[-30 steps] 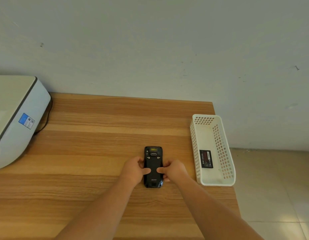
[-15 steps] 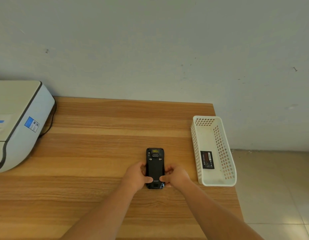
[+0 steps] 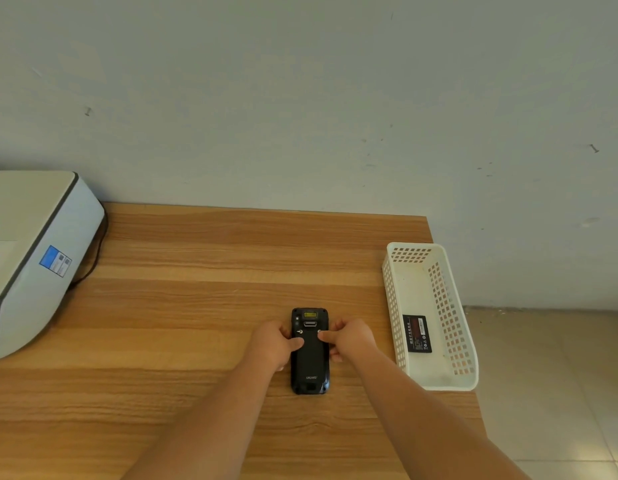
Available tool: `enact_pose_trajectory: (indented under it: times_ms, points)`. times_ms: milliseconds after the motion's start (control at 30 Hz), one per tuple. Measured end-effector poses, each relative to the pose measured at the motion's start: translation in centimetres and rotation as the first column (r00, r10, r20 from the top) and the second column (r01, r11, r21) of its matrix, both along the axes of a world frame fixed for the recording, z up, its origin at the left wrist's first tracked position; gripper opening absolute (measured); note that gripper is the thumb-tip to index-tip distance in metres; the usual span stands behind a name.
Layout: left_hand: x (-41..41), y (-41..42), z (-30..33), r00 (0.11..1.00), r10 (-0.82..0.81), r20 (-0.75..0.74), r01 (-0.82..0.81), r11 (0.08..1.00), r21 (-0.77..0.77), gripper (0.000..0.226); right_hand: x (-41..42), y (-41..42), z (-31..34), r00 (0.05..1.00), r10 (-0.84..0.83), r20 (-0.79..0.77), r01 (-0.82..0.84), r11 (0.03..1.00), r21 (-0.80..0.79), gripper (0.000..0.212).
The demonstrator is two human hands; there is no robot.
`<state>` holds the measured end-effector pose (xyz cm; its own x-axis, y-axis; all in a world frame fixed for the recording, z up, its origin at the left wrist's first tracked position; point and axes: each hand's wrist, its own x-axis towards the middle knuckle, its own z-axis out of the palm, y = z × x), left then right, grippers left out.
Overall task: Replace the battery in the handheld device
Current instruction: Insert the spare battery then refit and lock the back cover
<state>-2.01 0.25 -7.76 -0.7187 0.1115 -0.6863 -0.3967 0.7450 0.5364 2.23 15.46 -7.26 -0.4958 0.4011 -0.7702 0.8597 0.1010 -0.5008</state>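
A wood-grain counter [image 3: 196,306] is being pushed up against a pale, scuffed wall [image 3: 300,98], and a tiled floor [image 3: 550,393] is being shown past its right edge. The black handheld device [image 3: 309,362] is being kept flat on the counter near its front, back side up, with its lengthwise axis running away from the person. It is being gripped from both sides: the left hand [image 3: 271,344] is being curled around the left edge with the thumb laid across the back cover, and the right hand [image 3: 350,341] is being curled around the right edge with its thumb pressed on the cover opposite. Both thumbs are being held just below two small latches near the device's upper end. To the right, a white perforated basket [image 3: 470,375] is being left at the counter's edge, partly overhanging it, with a black battery [image 3: 417,333] lying flat inside. At the far left, a white machine [image 3: 33,258] with a blue label is being fed by a dark cable [image 3: 92,265]. Nothing is being placed between the hands and the basket.
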Motion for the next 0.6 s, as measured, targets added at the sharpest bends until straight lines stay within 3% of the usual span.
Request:
enact_pose_trajectory:
  times_ms: [233, 400, 600]
  points:
    - [0.5, 0.0, 0.6, 0.994, -0.071, -0.081, 0.069, 0.997, -0.035, 0.014, 1.2, -0.5, 0.1, 0.998, 0.054, -0.036, -0.052, 0.997, 0.055, 0.022]
    - [2.1, -0.9, 0.7, 0.999, -0.041, 0.035, 0.039, 0.998, 0.05, 0.041, 3.6, -0.4, -0.6, 0.997, -0.017, -0.07, 0.011, 0.997, -0.079, 0.033]
    - [3.0, -0.9, 0.0, 0.994, -0.075, -0.078, 0.074, 0.997, -0.013, 0.045, 3.9, -0.7, -0.9, 0.993, 0.096, -0.071, -0.097, 0.995, -0.002, 0.023]
